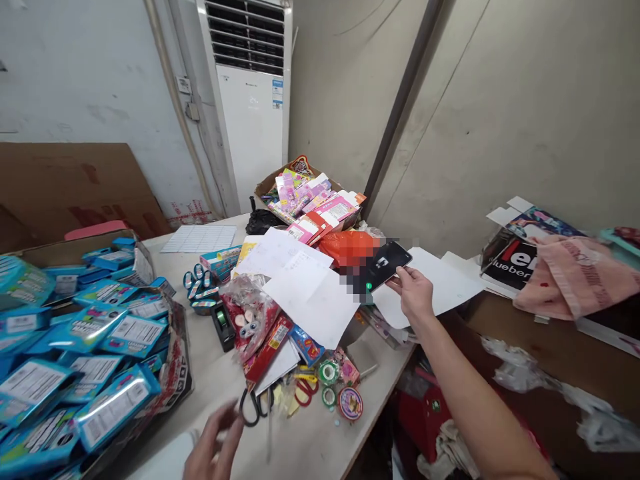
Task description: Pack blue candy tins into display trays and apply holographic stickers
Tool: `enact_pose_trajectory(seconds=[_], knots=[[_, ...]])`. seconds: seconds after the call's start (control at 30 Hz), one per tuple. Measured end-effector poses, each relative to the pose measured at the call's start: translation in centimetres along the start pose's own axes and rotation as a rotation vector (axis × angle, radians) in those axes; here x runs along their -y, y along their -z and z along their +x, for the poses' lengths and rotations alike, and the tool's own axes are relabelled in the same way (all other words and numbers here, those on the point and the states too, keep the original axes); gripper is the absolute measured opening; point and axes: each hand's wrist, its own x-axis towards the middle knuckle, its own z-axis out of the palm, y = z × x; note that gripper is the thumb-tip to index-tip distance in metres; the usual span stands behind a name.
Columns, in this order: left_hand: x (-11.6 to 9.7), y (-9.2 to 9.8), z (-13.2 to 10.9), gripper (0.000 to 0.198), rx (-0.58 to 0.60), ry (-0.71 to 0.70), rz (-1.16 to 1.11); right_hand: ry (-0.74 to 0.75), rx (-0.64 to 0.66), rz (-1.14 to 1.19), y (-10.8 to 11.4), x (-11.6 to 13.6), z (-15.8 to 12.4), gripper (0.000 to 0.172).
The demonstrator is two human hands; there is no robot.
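My right hand is closed on the lower right edge of a black smartphone, held tilted over white paper sheets. Its screen faces me, dark with a small green round button; part of it is blurred out. At the bottom, my left hand is open and holds nothing, its fingers loosely bent and apart. Closest to it lie black-handled scissors on the table. Beyond them are red-handled scissors, green tape rolls and a black tape dispenser.
A carton of blue packages stands on the left. Colourful flat boxes fill another carton at the back, beside a red plastic bag. A pink towel hangs over boxes at right. A white air conditioner stands behind.
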Motion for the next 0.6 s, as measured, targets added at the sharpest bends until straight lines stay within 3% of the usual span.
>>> enact_pose_trajectory(seconds=[0.07,0.17,0.27,0.33,0.43,0.47,0.6], knots=[[-3.0,-0.8,1.2,0.069,0.206,0.077,-0.358,-0.083,0.264,-0.029,-0.4,1.3,-4.6,0.029],[-6.5,-1.4,1.7,0.081,0.754,0.210,-0.872,-0.304,0.625,-0.103,-1.9,1.5,-12.0,0.035],[-7.2,-0.7,0.0,0.081,1.054,0.315,-1.140,-0.452,0.855,-0.137,-3.7,0.2,-18.2,0.034],[-6.5,0.5,-2.1,0.080,1.089,0.359,-1.206,-0.478,0.960,-0.165,-4.6,-1.1,-21.3,0.035],[-4.6,3.0,-5.1,0.078,0.960,0.384,-1.244,-0.322,1.067,-0.303,-4.8,-2.9,-25.0,0.038],[-4.0,3.9,-5.9,0.077,0.905,0.381,-1.251,-0.173,1.055,-0.363,-4.5,-3.4,-26.2,0.039],[-2.7,7.7,-8.1,0.076,0.745,0.325,-1.252,0.649,0.947,-0.423,-2.3,-4.2,-31.4,0.032]])
